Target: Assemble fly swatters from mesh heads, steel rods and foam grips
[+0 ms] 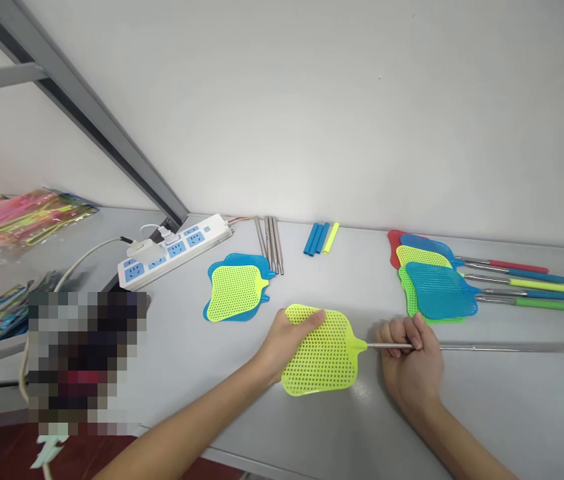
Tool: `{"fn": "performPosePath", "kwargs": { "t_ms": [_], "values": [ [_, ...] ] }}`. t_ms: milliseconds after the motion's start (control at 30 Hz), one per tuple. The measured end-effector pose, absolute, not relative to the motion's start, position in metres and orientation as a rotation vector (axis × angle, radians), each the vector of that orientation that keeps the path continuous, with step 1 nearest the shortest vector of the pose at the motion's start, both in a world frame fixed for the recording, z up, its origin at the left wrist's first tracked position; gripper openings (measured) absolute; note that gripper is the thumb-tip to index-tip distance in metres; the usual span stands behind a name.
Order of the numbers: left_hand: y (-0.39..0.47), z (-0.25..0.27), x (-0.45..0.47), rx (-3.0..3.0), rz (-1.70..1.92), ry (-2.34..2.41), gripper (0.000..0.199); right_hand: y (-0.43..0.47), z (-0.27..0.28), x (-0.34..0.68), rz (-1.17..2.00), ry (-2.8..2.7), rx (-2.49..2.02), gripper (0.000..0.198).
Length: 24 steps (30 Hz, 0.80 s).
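My left hand [287, 340] grips a yellow-green fly swatter head [322, 353] by its left edge, thumb on top. A thin metal telescopic rod [502, 348] joins the head's neck and runs off to the right, drawn out long. Around this rod the fingers of my right hand [409, 360] are closed, a little to the right of the neck. Behind my left hand lies a small stack of loose swatter heads, a yellow one [235, 293] over blue ones [245, 259]. Several bare metal rods [273, 247] rest beside that stack.
Several blue and yellow handle sleeves [318, 239] lie near the wall. Complete fly swatters [442, 290] in several colours are piled at the right. A white power strip [177, 250] with plugs and a cable sits at the left. Plastic bags [22, 217] lie farther left.
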State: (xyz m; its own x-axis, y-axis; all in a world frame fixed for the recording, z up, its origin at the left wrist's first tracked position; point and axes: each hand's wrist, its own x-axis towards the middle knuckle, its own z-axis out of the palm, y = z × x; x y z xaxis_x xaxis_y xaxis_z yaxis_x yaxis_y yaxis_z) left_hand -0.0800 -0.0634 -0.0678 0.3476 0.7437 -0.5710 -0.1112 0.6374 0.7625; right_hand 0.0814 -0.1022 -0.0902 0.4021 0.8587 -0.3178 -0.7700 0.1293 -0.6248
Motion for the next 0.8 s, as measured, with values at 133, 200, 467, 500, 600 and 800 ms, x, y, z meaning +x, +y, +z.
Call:
{"fn": "performPosePath", "kwargs": {
  "t_ms": [133, 200, 467, 500, 600, 800],
  "values": [
    [-0.068, -0.069, -0.076, 0.645, 0.637, 1.046, 0.028, -0.100, -0.086, 0.083, 1.191, -0.075, -0.807, 0.042],
    [-0.069, -0.070, -0.074, 0.611, 0.634, 1.015, 0.028, -0.098, -0.082, 0.087, 1.188, -0.086, -0.820, 0.041],
    [-0.065, -0.068, -0.073, 0.649, 0.643, 0.896, 0.029, -0.090, -0.067, 0.108, 1.213, -0.209, -0.914, 0.037],
    [-0.062, -0.067, -0.075, 0.660, 0.651, 0.903, 0.029, -0.089, -0.068, 0.112, 1.231, -0.201, -0.920, 0.037],
    [-0.053, -0.065, -0.085, 0.677, 0.686, 0.946, 0.026, -0.085, -0.072, 0.125, 1.204, -0.155, -0.904, 0.036],
    [-0.037, -0.058, -0.100, 0.683, 0.723, 1.034, 0.020, -0.077, -0.075, 0.160, 1.002, -0.140, -0.860, 0.032]
  ]
}}
